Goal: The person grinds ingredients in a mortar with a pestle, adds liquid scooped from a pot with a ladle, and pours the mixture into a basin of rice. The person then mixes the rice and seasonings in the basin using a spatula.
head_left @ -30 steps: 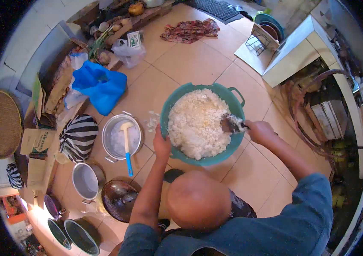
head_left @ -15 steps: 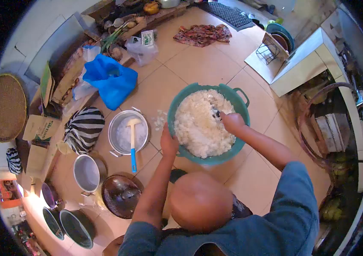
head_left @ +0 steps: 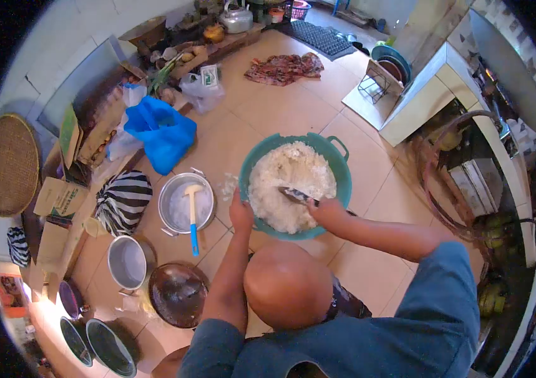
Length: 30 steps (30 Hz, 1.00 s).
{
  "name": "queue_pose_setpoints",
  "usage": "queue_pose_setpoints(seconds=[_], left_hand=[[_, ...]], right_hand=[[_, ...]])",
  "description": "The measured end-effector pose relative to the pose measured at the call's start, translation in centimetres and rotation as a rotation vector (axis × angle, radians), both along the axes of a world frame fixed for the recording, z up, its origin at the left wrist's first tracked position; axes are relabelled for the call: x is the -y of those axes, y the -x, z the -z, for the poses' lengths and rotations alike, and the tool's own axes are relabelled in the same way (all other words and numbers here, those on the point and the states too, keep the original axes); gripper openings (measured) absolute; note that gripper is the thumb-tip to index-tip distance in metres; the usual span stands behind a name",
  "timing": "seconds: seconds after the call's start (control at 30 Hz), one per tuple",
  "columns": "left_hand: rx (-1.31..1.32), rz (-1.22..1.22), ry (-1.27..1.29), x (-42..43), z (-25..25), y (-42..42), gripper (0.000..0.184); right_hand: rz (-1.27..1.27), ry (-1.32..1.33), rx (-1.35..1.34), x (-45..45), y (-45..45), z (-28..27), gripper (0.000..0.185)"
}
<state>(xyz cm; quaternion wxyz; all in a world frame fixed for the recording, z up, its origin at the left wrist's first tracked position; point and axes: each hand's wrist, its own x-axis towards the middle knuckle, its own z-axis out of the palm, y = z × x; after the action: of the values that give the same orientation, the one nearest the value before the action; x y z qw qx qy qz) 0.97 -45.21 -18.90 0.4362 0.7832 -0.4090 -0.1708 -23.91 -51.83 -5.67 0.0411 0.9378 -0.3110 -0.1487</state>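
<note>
A green basin (head_left: 341,165) with side handles stands on the floor in front of me, heaped with what looks like cooked rice (head_left: 271,189). My right hand (head_left: 324,213) is closed round a large spoon (head_left: 293,194), whose dark, shiny head lies on the rice near the middle. The end of its handle pokes out past my fingers. At the near left edge of the basin, my left hand (head_left: 241,214) grips the rim. Left of it sits a metal pot (head_left: 162,205) with some white contents and a spatula (head_left: 193,217) with a blue handle resting across it.
A second metal pot (head_left: 130,255), a dark round lid (head_left: 178,296) and dark tubs (head_left: 111,343) stand at lower left. A blue bag (head_left: 164,135) and a striped bundle (head_left: 124,201) lie further left. A patterned cloth (head_left: 283,68) is ahead; a tiled counter (head_left: 419,94) rises right.
The spoon, dug into the rice at the right before, now shows its head on top, nearer the middle. My right hand has come left and towards me. The whole view has shifted slightly.
</note>
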Motion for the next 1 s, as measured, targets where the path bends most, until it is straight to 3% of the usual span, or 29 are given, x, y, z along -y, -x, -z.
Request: queue_pose_setpoints(seconds=[0.2, 0.37, 0.43, 0.53, 0.63, 0.77, 0.87, 1.0], left_hand=[[0.004, 0.027, 0.023, -0.3, -0.6, 0.2, 0.061], [-0.004, 0.087, -0.005, 0.0, -1.1, 0.0, 0.068], [-0.042, 0.114, -0.078, -0.1, -1.9, -0.3, 0.070], [0.157, 0.188, 0.078, -0.4, -0.9, -0.3, 0.074], [0.035, 0.194, -0.019, -0.2, -0.7, -0.2, 0.076], [0.100, 0.138, 0.042, -0.7, -0.3, 0.2, 0.076], [0.079, 0.103, 0.047, -1.1, -0.6, 0.8, 0.075], [0.057, 0.078, 0.046, -1.4, -1.1, 0.8, 0.075]], right_hand=[[0.399, -0.352, 0.014, 7.2, 5.9, -8.0, 0.025], [0.546, -0.357, -0.187, 12.5, 6.0, -3.1, 0.028], [0.579, -0.346, -0.125, 13.9, 5.8, 0.9, 0.029], [0.626, -0.310, 0.021, 13.8, 6.1, 6.3, 0.029], [0.658, -0.192, 0.153, 12.4, 5.2, 8.7, 0.027], [0.777, -0.241, 0.324, 10.4, 4.7, 8.3, 0.029], [0.779, -0.330, 0.306, 8.8, 4.2, 4.4, 0.025], [0.663, -0.195, 0.363, 8.4, 4.3, 5.4, 0.025]])
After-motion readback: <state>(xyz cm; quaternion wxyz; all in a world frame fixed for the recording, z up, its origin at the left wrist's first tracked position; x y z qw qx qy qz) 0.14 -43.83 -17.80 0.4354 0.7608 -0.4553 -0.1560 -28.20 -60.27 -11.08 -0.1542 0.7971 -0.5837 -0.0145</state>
